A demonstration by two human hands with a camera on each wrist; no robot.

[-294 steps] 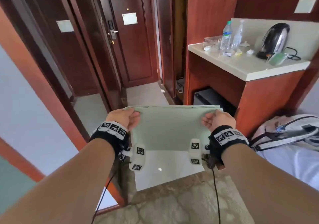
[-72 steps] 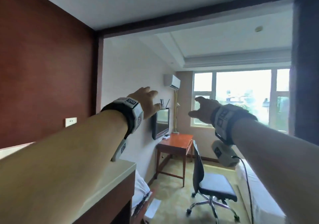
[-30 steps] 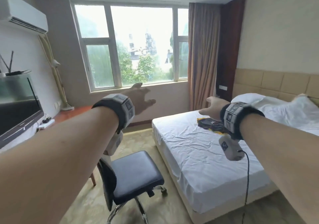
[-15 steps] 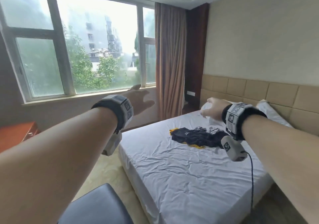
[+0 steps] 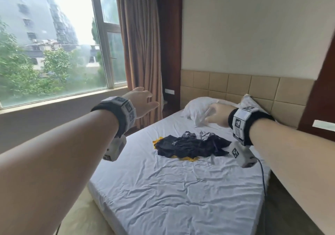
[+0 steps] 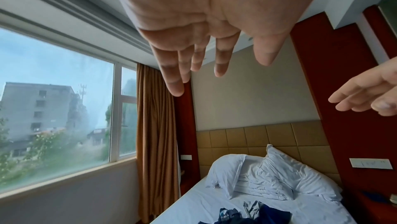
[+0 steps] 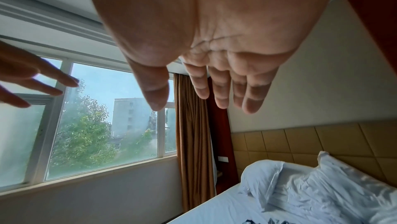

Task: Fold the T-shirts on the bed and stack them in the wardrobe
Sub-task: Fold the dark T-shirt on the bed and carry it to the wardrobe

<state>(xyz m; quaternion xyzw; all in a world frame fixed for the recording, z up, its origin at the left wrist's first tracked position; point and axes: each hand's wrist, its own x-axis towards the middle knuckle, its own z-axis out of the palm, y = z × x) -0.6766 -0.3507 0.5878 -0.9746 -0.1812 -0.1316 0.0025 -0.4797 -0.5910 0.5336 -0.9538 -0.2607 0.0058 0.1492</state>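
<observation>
White, creased sheets cover the bed (image 5: 181, 189), and 2 pillows (image 6: 279, 176) are propped against a tan padded headboard (image 5: 262, 88). Dark T-shirts (image 5: 192, 146) are heaped mid-mattress, with yellow fabric showing underneath. Both the left hand (image 5: 141, 100) and right hand (image 5: 217, 114) are held out above the bed, apart, fingers extended, nothing gripped.

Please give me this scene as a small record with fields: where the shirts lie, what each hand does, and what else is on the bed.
shirts: dark crumpled T-shirts heaped mid-bed, a yellow garment showing beneath, unfolded
bed: white wrinkled sheet
pillows: white pillows by the headboard
left hand: left hand raised, fingers straight, holds nothing
right hand: right hand raised, fingers relaxed, holds nothing
contact: neither hand touches the shirts
left of bed: window, brown curtain
</observation>
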